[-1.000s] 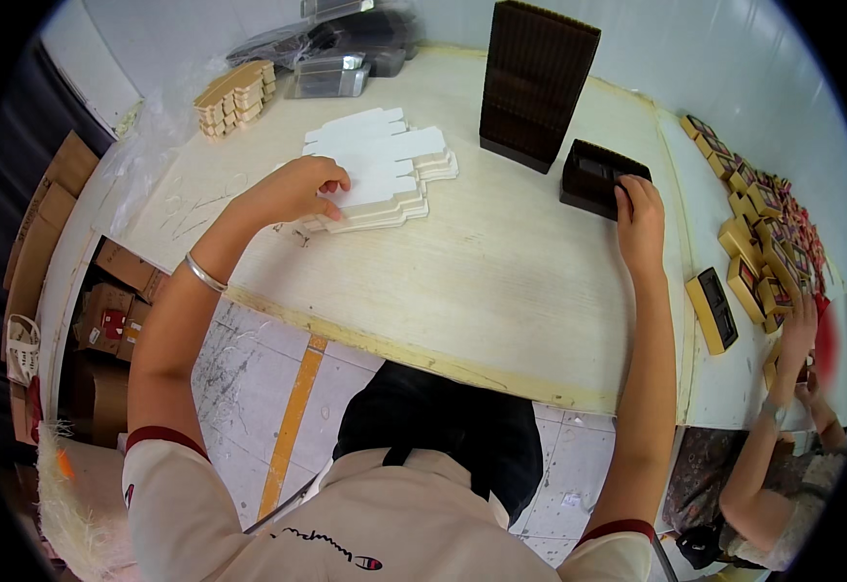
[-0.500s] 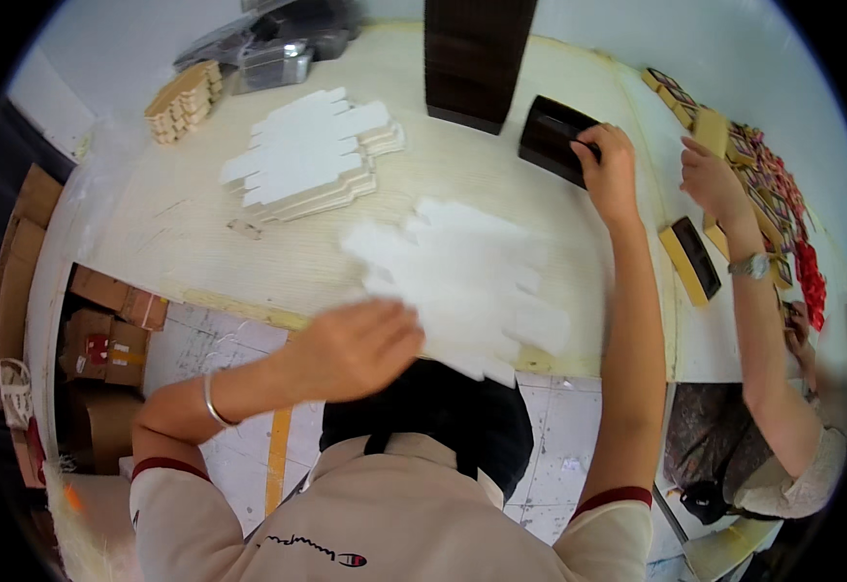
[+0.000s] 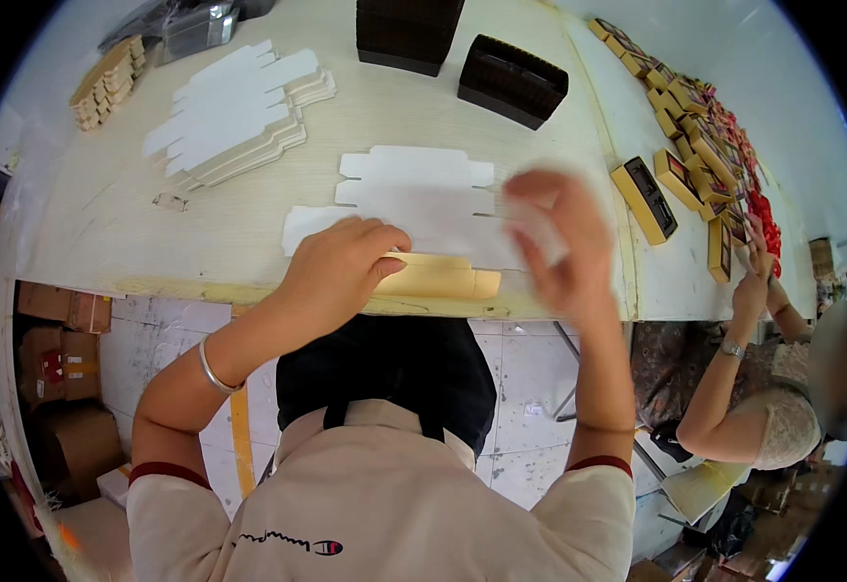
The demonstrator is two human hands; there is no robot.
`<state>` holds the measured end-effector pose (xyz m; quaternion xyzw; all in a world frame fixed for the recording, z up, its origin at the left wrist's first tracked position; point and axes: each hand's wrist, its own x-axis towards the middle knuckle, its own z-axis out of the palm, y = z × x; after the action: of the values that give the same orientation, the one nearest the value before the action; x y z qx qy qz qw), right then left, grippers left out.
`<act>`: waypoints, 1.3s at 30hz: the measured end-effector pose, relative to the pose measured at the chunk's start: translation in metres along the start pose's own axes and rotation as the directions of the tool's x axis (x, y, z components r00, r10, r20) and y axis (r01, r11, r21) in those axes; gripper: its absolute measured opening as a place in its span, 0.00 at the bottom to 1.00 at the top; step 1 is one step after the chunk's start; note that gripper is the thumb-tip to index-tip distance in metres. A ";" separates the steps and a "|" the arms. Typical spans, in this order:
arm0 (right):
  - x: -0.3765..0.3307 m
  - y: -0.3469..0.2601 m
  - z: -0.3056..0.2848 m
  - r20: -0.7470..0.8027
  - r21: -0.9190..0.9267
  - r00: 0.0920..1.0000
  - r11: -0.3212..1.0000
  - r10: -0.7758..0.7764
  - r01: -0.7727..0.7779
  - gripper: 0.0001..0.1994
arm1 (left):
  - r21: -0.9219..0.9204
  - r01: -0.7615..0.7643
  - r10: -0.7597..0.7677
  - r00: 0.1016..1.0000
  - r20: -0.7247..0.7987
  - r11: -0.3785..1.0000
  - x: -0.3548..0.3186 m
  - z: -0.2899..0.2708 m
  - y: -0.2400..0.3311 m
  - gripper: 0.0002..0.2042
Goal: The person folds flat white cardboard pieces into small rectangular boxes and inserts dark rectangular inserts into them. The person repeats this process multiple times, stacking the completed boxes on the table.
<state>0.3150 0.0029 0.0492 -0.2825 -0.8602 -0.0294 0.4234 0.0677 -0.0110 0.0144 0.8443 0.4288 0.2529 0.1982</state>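
Flat white carton blank point(image 3: 414, 194) lay at the near edge of the table point(image 3: 249, 238), in front of the person, white face up. Its near strip point(image 3: 438, 281) was turned up and showed gold.

Left hand point(image 3: 341, 260): at the left part of the blank, thumb and fingers closed on the left end of the turned-up strip. A silver bracelet point(image 3: 212, 367) circled that wrist.

Right hand point(image 3: 567, 242): blurred, just beside the right end of the blank. Thumb and fingers stood apart and curved; could not tell whether they touched the card.

Far left of the blank sat a stack of similar white blanks point(image 3: 229, 112), edges uneven. Beyond it, a small tan stack point(image 3: 106, 82) and grey plastic-looking packs point(image 3: 195, 34). Far side, middle: a tall stack of dark trays point(image 3: 409, 37), cut off by the frame's upper rim, and a lower dark stack point(image 3: 513, 82) just right of it.

To the right, a gold box with a black insert point(image 3: 645, 199) lay near a heap of gold boxes point(image 3: 700, 160); red pieces point(image 3: 763, 228) ran along its right side. A co-worker's hands point(image 3: 758, 260) were near these; finger state could not be made out. Brown cartons point(image 3: 76, 364) stood below the table, on the left.
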 end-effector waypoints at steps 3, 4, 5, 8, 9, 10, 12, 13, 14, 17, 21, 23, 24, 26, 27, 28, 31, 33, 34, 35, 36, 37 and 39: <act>-0.035 -0.034 0.030 0.253 -0.034 0.967 0.999 0.026 -0.018 0.19 | 0.222 -0.215 0.247 0.960 -0.129 0.951 -0.010 0.016 -0.019 0.07; -0.043 -0.039 0.040 0.291 -0.029 0.954 0.998 0.068 -0.062 0.19 | 0.164 -0.227 0.245 0.965 -0.097 0.960 -0.012 0.021 -0.026 0.07; -0.052 -0.042 0.047 0.329 -0.029 0.938 0.994 0.113 -0.109 0.20 | 0.101 -0.241 0.248 0.967 -0.063 0.965 -0.013 0.024 -0.029 0.08; -0.077 -0.053 0.061 0.297 -0.131 0.954 0.991 0.051 -0.012 0.20 | -0.012 -0.242 0.243 0.969 0.051 0.970 -0.029 0.019 -0.023 0.14; -0.082 -0.055 0.063 0.286 -0.151 0.958 0.987 -0.002 0.047 0.18 | 0.038 -0.279 0.278 0.960 0.034 0.960 -0.034 0.021 -0.022 0.14; -0.085 -0.058 0.065 0.300 -0.169 0.953 0.985 0.031 0.021 0.18 | 0.089 -0.313 0.312 0.950 0.018 0.946 -0.039 0.023 -0.021 0.14; -0.081 -0.065 0.068 0.321 -0.207 0.942 0.978 0.094 -0.027 0.18 | 0.172 -0.350 0.353 0.935 0.011 0.921 -0.040 0.023 -0.023 0.13; -0.074 -0.063 0.072 0.310 -0.242 0.948 0.970 0.078 0.000 0.16 | 0.202 -0.354 0.358 0.934 0.019 0.913 -0.039 0.023 -0.025 0.11; -0.067 -0.063 0.074 0.328 -0.259 0.939 0.966 0.100 -0.013 0.15 | 0.233 -0.358 0.363 0.932 0.025 0.904 -0.037 0.022 -0.025 0.10; -0.050 -0.056 0.087 0.379 -0.300 0.903 0.950 0.204 -0.089 0.09 | 0.168 -0.225 0.207 0.971 0.115 0.960 -0.019 0.016 -0.029 0.05; -0.032 -0.040 0.100 0.442 -0.217 0.822 0.932 0.359 -0.290 0.06 | 0.026 -0.093 0.088 0.984 0.158 0.995 0.004 0.016 -0.050 0.03; -0.033 -0.038 0.091 0.452 -0.160 0.793 0.912 0.408 -0.378 0.07 | 0.029 -0.118 0.113 0.985 0.128 0.993 0.002 0.017 -0.055 0.05; -0.037 -0.039 0.082 0.447 -0.138 0.787 0.902 0.426 -0.409 0.07 | 0.035 -0.123 0.119 0.987 0.109 0.992 -0.001 0.016 -0.056 0.06; -0.038 -0.047 0.075 0.420 -0.126 0.771 0.872 0.479 -0.473 0.08 | 0.112 -0.188 0.189 0.982 -0.003 0.976 -0.005 0.019 -0.058 0.06; -0.037 -0.052 0.073 0.398 -0.136 0.760 0.852 0.514 -0.505 0.07 | 0.151 -0.216 0.227 0.972 -0.055 0.965 -0.005 0.019 -0.057 0.07; -0.037 -0.055 0.073 0.375 -0.145 0.748 0.832 0.547 -0.536 0.07 | 0.250 -0.195 0.233 0.964 -0.130 0.948 -0.004 0.018 -0.053 0.10; -0.033 -0.072 0.089 0.267 -0.104 0.691 0.733 0.671 -0.672 0.07 | 0.398 -0.086 0.200 0.946 -0.256 0.913 0.002 0.008 -0.030 0.21; -0.033 -0.077 0.103 0.234 -0.026 0.674 0.697 0.701 -0.716 0.07 | 0.322 0.036 0.040 0.973 -0.229 0.946 -0.003 0.002 -0.028 0.28; -0.031 -0.081 0.110 0.218 0.010 0.661 0.676 0.718 -0.737 0.08 | 0.184 0.082 -0.046 0.981 -0.190 0.980 -0.004 0.003 -0.030 0.28; -0.027 -0.088 0.117 0.246 0.059 0.679 0.689 0.692 -0.723 0.08 | 0.047 0.133 -0.125 0.983 -0.137 0.990 -0.004 0.005 -0.034 0.27; -0.024 -0.096 0.124 0.272 0.107 0.695 0.697 0.666 -0.709 0.09 | -0.088 0.187 -0.194 0.978 -0.072 0.978 -0.003 0.006 -0.038 0.27; -0.022 -0.104 0.128 0.352 0.054 0.689 0.721 0.634 -0.691 0.10 | -0.114 0.189 -0.193 0.981 -0.023 0.975 -0.001 0.003 -0.041 0.26; -0.019 -0.104 0.112 0.387 0.345 0.816 0.754 0.429 -0.559 0.16 | -0.191 0.240 -0.242 0.970 0.014 0.952 0.002 -0.001 -0.054 0.26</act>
<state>0.1913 -0.0606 -0.0171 -0.3988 -0.7880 0.3223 0.3408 0.0342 0.0211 -0.0138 0.7614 0.5034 0.2709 0.3058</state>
